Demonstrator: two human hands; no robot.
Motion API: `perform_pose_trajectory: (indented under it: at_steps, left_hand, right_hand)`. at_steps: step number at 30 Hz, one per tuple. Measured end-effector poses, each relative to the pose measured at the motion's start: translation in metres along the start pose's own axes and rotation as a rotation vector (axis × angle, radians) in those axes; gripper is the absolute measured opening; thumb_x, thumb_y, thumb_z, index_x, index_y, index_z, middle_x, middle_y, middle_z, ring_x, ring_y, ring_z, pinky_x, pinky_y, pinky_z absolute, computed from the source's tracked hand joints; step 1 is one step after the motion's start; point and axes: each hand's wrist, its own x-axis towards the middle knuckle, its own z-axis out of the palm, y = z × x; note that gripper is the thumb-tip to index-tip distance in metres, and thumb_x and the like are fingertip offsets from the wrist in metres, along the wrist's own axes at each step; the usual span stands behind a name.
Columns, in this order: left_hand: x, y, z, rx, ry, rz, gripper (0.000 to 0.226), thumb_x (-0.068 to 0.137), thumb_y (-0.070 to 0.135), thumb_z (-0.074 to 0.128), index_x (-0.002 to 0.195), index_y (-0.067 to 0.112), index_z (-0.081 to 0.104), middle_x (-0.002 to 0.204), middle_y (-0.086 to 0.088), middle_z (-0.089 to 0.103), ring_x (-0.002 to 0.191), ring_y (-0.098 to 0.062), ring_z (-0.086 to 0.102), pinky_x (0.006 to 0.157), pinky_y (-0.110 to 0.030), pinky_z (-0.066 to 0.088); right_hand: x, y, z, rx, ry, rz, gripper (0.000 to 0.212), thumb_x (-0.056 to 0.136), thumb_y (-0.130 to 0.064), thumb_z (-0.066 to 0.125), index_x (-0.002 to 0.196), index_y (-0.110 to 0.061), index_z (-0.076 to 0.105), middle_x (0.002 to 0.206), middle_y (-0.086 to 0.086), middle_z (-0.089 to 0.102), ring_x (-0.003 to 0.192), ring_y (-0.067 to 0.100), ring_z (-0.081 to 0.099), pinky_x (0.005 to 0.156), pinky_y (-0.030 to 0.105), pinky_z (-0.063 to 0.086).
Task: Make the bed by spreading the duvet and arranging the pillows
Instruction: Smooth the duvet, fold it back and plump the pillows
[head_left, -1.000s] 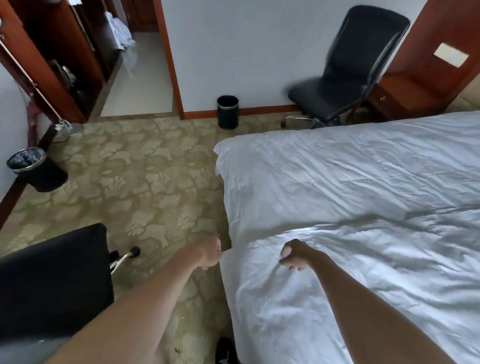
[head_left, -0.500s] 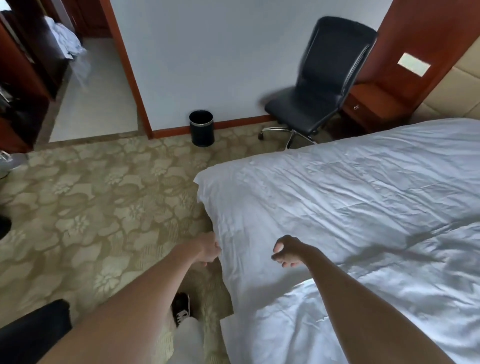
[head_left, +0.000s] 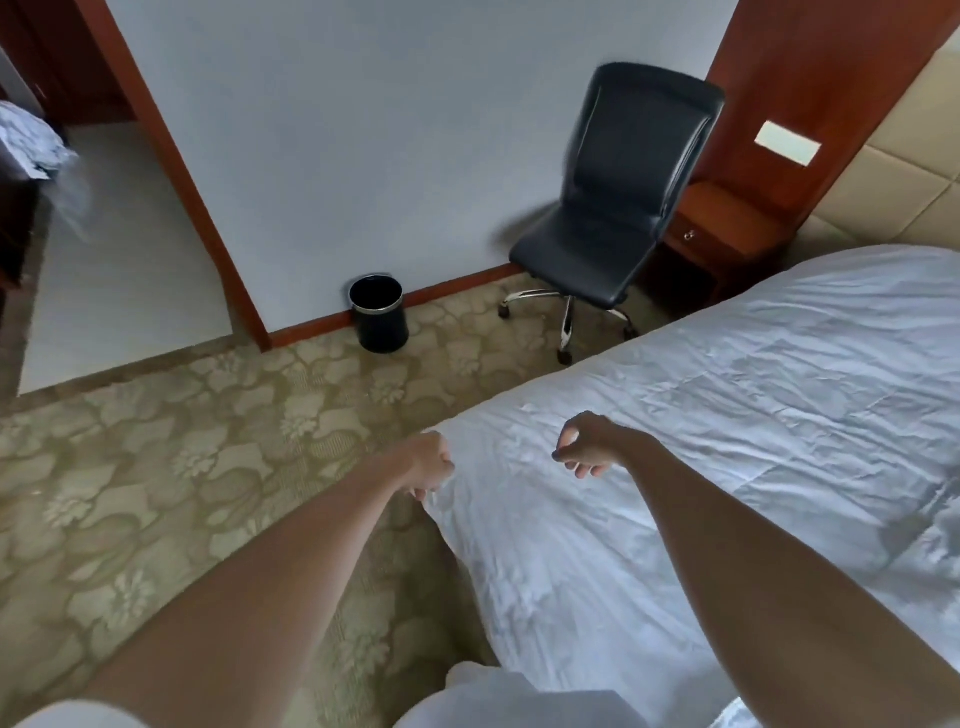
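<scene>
A person's left hand (head_left: 428, 470) gripped the white duvet (head_left: 675, 441) at the bed's foot corner; the right hand (head_left: 587, 447) hovered loosely curled, empty. Pulling evenly toward that corner would likely flatten wrinkles.

I see the white duvet (head_left: 727, 415) spread flat over the bed, creased all over with fine wrinkles. Its near corner hangs over the bed's edge toward the patterned carpet. My left hand (head_left: 426, 465) grips that corner's edge. I can't make out any pillows from here.
</scene>
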Motion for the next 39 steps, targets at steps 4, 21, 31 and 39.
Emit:
perform_pose_trajectory:
  at_steps: [4,21,31,39]
  left_hand:
    - [0.05,-0.012,-0.065,0.036,0.003,0.032,0.027,0.098,0.017,0.039,0.104,0.003,0.061,0.091,-0.01,0.073,0.074,-0.022,0.07,0.074,-0.036,0.057]
    - [0.315,-0.008,-0.376,0.344,0.041,0.168,0.007,0.091,0.013,0.048,0.086,0.017,0.048,0.082,-0.008,0.046,0.069,-0.018,0.041,0.056,-0.025,0.028]
    - [0.502,0.094,-0.395,0.466,-0.186,0.437,0.018,0.094,0.028,0.054,0.11,0.019,0.054,0.09,0.005,0.055,0.078,-0.012,0.054,0.069,-0.028,0.042]
    - [0.613,0.192,-0.449,0.59,-0.364,0.655,0.009,0.087,0.03,0.056,0.092,0.023,0.059,0.097,0.003,0.062,0.087,-0.017,0.06,0.079,-0.032,0.049]
  right_hand:
    - [0.054,-0.033,-0.02,0.001,-0.018,0.019,0.02,0.094,-0.023,0.063,0.106,-0.007,0.065,0.093,0.007,0.07,0.084,0.017,0.073,0.071,0.026,0.058]
    - [0.335,-0.163,-0.207,0.011,0.068,0.018,0.041,0.09,-0.027,0.07,0.126,-0.013,0.057,0.109,0.01,0.065,0.091,0.02,0.069,0.083,0.034,0.059]
    - [0.386,-0.092,-0.269,0.132,0.188,0.347,0.042,0.088,-0.034,0.07,0.125,-0.019,0.057,0.12,0.003,0.058,0.094,0.018,0.063,0.08,0.027,0.056]
    - [0.402,-0.074,-0.33,0.466,0.275,0.699,0.03,0.09,-0.03,0.07,0.115,-0.017,0.059,0.104,0.008,0.07,0.091,0.018,0.071,0.065,0.022,0.054]
